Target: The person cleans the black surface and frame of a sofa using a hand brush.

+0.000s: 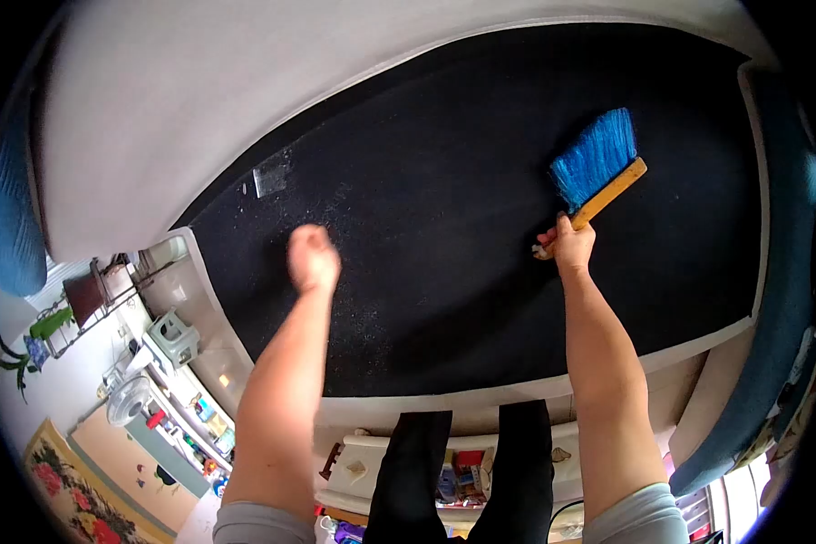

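A black surface with a pale border (444,299) fills the middle of the head view. My right hand (573,243) grips a brush by its wooden handle (612,192); the blue bristles (598,156) point up and to the left. Something small and pale also shows at the fingers of this hand. Over the left part of the black surface is my left hand (314,258), closed and slightly blurred; whether it holds anything is hidden. White specks and crumbs (363,331) lie around it, and a small clear piece (270,179) lies beyond it.
A blue padded edge (784,227) runs down the right side. At the lower left are a grey-green stool (173,337), a fan (131,401) and a plant (14,364). My black-clad legs (412,471) are at the near edge, with a white cabinet (363,467) behind them.
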Motion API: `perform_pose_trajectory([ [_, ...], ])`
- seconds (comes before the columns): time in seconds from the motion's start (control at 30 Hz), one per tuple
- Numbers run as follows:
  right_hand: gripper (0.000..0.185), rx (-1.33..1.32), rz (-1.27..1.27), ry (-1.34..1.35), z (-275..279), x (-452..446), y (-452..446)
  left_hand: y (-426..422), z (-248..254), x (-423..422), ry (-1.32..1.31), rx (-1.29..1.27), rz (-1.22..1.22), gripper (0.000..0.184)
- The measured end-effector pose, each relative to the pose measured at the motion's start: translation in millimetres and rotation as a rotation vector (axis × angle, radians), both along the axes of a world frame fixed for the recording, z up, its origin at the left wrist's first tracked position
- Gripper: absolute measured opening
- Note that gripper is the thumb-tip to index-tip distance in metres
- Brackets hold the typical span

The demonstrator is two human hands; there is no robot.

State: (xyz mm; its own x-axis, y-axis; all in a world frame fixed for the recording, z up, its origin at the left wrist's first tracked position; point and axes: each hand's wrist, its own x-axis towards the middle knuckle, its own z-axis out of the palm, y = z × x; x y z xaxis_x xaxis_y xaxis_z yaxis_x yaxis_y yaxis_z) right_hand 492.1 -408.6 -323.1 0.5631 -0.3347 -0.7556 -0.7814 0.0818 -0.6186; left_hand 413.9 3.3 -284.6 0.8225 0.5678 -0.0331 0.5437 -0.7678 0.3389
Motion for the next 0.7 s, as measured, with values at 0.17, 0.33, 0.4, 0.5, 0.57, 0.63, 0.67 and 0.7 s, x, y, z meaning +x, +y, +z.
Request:
perform_pose_trajectory([
  [0.17,0.017,-0.013,0.004,-0.063,-6,-5,-2,112,80,-138,0.622,0.316,0.297,0.026],
  [0.33,0.022,-0.103,0.053,-0.124,31,-7,11,-31,120,-156,0.289,0.017,-0.489,0.041],
  [0.4,0.026,-0.11,0.061,-0.175,50,-6,15,-103,115,-173,0.557,-0.378,-0.516,0.041],
  [0.5,0.033,-0.109,0.082,-0.206,63,-13,10,-197,115,-237,0.557,-0.452,-0.7,0.053],
  [0.57,0.036,-0.179,0.139,-0.159,57,-25,1,-223,116,-255,0.704,-0.538,-0.684,0.067],
  [0.63,0.036,-0.12,0.057,-0.086,62,-48,20,-222,114,-248,0.926,-0.507,-0.633,0.073],
  [0.67,0.035,-0.157,0.14,-0.065,75,-62,40,-215,99,-249,1.01,-0.495,-0.635,0.073],
  [0.7,0.035,-0.149,0.216,-0.047,76,-81,60,-208,89,-251,1.096,-0.481,-0.638,0.074],
])
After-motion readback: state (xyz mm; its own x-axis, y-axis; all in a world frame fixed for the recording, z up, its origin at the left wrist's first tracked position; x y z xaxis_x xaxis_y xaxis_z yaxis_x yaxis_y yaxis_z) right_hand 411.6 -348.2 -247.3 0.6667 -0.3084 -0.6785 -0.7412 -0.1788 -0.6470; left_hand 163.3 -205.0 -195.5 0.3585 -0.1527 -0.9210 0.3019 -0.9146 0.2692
